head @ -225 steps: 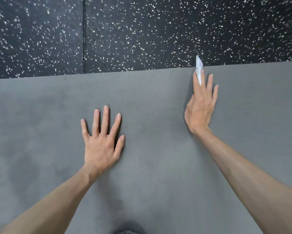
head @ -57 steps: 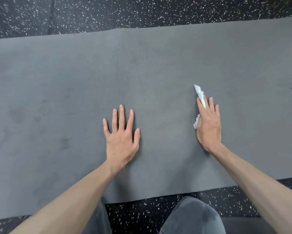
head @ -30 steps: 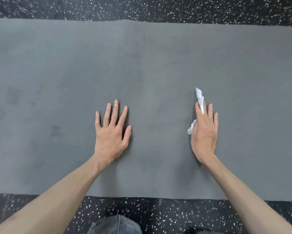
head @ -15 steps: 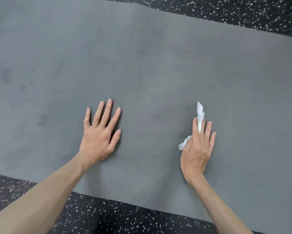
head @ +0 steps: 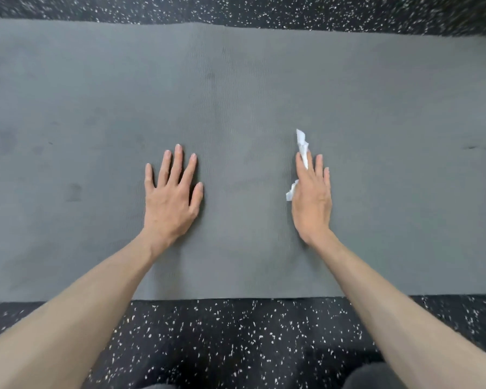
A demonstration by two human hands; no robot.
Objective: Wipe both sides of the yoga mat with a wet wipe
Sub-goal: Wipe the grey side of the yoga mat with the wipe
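— Where is the mat lying?

— The grey yoga mat (head: 236,94) is spread flat on the black speckled floor (head: 236,341), running across my view from left to right. Both of its long edges show, the far one near the top and the near one just ahead of my knees.

— And your hands?

— My left hand (head: 170,202) lies palm down on the mat with the fingers straight and fanned apart, gripping nothing. My right hand (head: 310,200) is also down on the mat, a little to the right of the middle, fingers straight and close together, pressing the wet wipe (head: 302,144) under them.

— How much of the wipe can you see?

— Two bits. One crumpled white end sticks out past my fingertips, pointing toward the far edge, and a smaller tuft pokes out at the thumb side of my palm. The rest is hidden under the hand.

— Anything on the mat itself?

— A few darker blotches on the left part, and a short dark streak far out to the right. I can't tell whether those are damp patches or marks.
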